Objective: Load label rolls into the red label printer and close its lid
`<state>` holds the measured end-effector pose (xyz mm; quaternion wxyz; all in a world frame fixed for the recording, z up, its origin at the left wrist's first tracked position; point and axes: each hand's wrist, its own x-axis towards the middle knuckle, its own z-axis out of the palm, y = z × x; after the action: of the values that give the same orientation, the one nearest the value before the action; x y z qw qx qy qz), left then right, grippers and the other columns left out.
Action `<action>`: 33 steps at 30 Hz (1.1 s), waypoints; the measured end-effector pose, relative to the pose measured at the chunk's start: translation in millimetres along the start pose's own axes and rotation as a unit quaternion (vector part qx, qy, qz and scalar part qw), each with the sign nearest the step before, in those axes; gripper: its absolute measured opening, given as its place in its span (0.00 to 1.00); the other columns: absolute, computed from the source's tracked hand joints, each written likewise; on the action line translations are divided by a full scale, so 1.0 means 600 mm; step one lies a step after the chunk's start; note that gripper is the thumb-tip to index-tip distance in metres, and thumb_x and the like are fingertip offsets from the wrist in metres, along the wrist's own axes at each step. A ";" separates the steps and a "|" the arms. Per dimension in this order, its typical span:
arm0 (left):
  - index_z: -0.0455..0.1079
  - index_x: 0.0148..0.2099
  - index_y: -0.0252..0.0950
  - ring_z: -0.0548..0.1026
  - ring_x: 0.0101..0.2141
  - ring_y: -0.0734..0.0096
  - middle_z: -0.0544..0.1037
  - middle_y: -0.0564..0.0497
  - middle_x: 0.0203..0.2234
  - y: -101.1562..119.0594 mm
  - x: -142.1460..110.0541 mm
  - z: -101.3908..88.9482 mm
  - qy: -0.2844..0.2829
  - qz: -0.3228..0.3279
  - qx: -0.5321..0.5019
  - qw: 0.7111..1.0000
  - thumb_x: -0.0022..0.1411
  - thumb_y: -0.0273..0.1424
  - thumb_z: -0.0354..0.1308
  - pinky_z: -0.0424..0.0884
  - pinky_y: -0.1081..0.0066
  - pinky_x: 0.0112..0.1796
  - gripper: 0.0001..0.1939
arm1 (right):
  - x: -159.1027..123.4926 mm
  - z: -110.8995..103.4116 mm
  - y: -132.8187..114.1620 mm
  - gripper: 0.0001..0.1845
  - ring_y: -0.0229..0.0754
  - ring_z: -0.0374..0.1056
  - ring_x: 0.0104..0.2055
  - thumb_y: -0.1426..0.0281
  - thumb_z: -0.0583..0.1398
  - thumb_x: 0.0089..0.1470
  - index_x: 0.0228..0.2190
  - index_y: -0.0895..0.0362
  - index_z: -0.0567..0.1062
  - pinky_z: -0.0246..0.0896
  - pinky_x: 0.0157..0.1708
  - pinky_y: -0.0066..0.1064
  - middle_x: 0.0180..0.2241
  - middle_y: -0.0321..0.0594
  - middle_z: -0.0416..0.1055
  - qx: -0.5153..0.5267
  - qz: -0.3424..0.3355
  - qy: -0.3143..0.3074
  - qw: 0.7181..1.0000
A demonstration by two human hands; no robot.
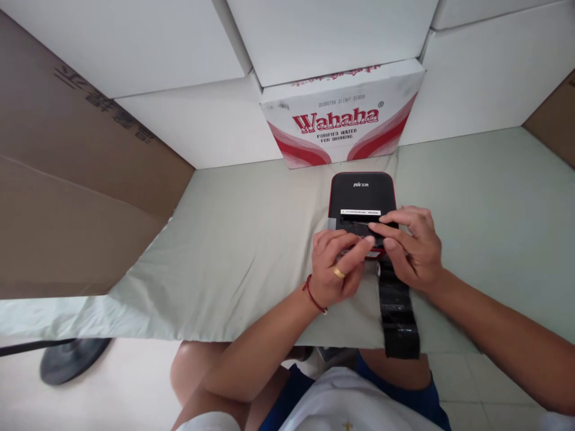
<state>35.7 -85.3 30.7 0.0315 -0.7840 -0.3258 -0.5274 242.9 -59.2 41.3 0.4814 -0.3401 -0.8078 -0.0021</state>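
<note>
A small black label printer (363, 194) with red edges lies on the cloth-covered table, its dark slot facing up below a white label strip. My left hand (338, 263) is at the printer's front left, fingers curled and thumb and index fingertips pressed together; what they pinch is too small to make out. My right hand (415, 245) rests at the printer's right side, fingers extended and apart, their tips touching the area near the slot. A shiny dark film shows beneath the fingertips. Below the hands, a glossy black strip (398, 311) runs down over the table's front edge.
Behind the printer stands a white and red water carton (344, 123), with white boxes (179, 48) stacked around it. A brown cardboard box (81, 179) borders the left side. Pale green cloth (233, 227) covers the table. A black round base (72, 359) stands on the floor.
</note>
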 end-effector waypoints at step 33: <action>0.58 0.71 0.58 0.56 0.76 0.55 0.62 0.51 0.74 -0.125 0.003 0.034 0.039 -0.455 -0.537 0.709 0.51 0.40 0.76 0.61 0.55 0.70 0.50 | 0.028 -0.030 -0.009 0.10 0.45 0.71 0.38 0.68 0.61 0.66 0.34 0.52 0.82 0.66 0.41 0.40 0.33 0.40 0.81 -0.009 -0.066 -0.033 0.997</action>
<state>12.1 -17.6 1.3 -0.6263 -0.4037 -0.3034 -0.5940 248.6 -60.2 65.7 0.4504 -0.2905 -0.8437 -0.0304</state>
